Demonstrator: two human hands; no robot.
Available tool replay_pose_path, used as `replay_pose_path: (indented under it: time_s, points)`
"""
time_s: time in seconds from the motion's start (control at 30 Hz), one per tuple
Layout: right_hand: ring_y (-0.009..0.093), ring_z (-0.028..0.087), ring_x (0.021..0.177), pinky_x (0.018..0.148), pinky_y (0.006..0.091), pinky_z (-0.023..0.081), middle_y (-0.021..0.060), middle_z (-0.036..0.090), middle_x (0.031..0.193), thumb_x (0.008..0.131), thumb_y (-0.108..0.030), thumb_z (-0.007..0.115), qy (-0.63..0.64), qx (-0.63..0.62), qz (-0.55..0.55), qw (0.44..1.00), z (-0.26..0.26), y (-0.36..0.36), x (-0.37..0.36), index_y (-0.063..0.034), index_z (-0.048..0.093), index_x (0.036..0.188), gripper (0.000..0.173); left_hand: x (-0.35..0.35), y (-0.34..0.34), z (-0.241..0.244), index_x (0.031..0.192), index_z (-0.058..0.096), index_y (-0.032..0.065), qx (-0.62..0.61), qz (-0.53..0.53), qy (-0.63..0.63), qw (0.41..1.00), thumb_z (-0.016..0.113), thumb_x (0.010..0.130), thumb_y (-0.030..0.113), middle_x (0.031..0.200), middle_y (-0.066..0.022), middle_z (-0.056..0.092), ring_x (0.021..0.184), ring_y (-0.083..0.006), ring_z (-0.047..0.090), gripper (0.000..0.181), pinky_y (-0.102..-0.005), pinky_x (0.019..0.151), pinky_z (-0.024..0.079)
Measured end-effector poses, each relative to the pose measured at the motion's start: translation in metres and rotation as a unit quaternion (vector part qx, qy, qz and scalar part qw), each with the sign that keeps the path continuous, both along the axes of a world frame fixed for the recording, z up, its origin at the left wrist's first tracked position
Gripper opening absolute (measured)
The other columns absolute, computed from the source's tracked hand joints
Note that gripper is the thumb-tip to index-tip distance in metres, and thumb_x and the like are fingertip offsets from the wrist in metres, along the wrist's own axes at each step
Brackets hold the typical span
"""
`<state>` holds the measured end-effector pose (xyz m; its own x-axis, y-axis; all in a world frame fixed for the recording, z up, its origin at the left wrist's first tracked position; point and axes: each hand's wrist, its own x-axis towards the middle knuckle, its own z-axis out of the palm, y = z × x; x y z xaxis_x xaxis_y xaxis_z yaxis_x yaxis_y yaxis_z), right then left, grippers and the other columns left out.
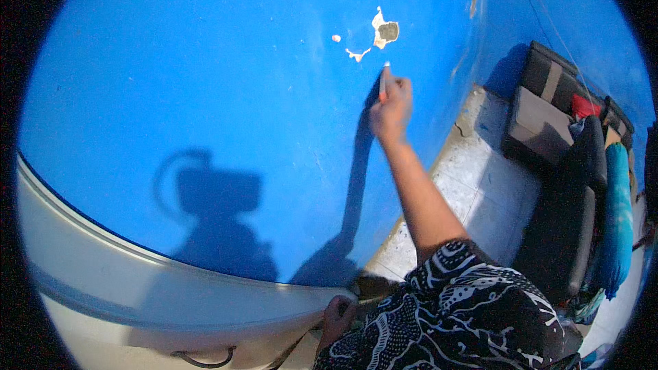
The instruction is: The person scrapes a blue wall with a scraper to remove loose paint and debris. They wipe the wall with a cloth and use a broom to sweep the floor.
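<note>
My right hand (393,103) is raised to a blue painted wall (247,87), fingers closed around a slim tool (383,85) with a pale tip and an orange-red part. Just above that tip, paint has broken away in a ragged patch (379,31), with grey material (388,32) exposed at its right side. Smaller chips (358,55) lie to its left. Whether the tip touches the wall is not clear. Low in the view, my left hand (339,313) is curled near the end of a pale ledge; whether it holds anything cannot be told.
A pale furniture top (154,288) with a raised rim runs along the wall's foot, with a dark curved handle (205,362) below. To the right are floor tiles (462,190), a dark sofa (555,216), a grey cushion (540,118) and a turquoise bolster (618,216). A thin cord hangs upper right.
</note>
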<state>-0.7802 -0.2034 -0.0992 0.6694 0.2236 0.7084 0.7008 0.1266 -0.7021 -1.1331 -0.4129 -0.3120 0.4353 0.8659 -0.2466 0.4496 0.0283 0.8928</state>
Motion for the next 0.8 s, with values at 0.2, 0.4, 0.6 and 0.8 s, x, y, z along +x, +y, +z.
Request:
replay_pose_path:
  time_s: [0.2,0.4,0.6,0.8]
  points:
    - [0.026,0.064,0.075,0.067,0.0368,0.054,0.0139,0.064,0.089,0.078,0.000,0.057,0.346,0.021,0.286,0.893,-0.007,-0.060,0.066,0.0001,0.062,0.108,0.031,0.014,-0.002,0.033,0.091,0.058,0.0012,-0.065,-0.009,-0.020,0.998,0.061,0.090,0.022,0.076,-0.0083,0.060,0.066,-0.0159,0.055,0.021,-0.0335,0.063,0.046]
    - [0.016,0.063,0.076,0.067,0.0316,0.053,0.0084,0.067,0.087,0.086,-0.016,0.062,0.373,-0.210,0.356,0.831,-0.088,-0.161,-0.051,-0.0015,0.065,0.097,0.019,0.037,-0.002,0.035,0.096,0.058,0.0000,0.014,-0.005,-0.064,0.998,0.050,0.096,0.031,0.085,-0.0090,0.061,0.081,-0.0186,0.055,0.032,-0.0341,0.075,0.044]
    - [0.014,0.060,0.085,0.077,0.0290,0.050,0.0110,0.065,0.096,0.084,-0.013,0.069,0.429,-0.327,0.479,0.693,-0.111,-0.219,-0.119,0.0039,0.051,0.121,0.044,0.062,0.012,0.000,0.094,0.062,-0.0029,-0.188,0.103,-0.224,0.951,0.046,0.097,0.037,0.089,-0.0101,0.062,0.085,-0.0205,0.054,0.043,-0.0354,0.078,0.042]
    - [0.038,0.039,0.125,0.103,0.0440,0.035,0.0284,0.041,0.134,0.072,-0.031,0.077,-0.066,-0.421,0.424,0.799,-0.099,-0.242,-0.073,-0.0038,0.021,0.147,0.097,0.047,0.018,0.041,0.083,0.061,0.0021,-0.304,0.181,-0.172,0.919,0.057,0.091,0.035,0.081,-0.0088,0.061,0.075,-0.0217,0.058,0.034,-0.0348,0.071,0.046]
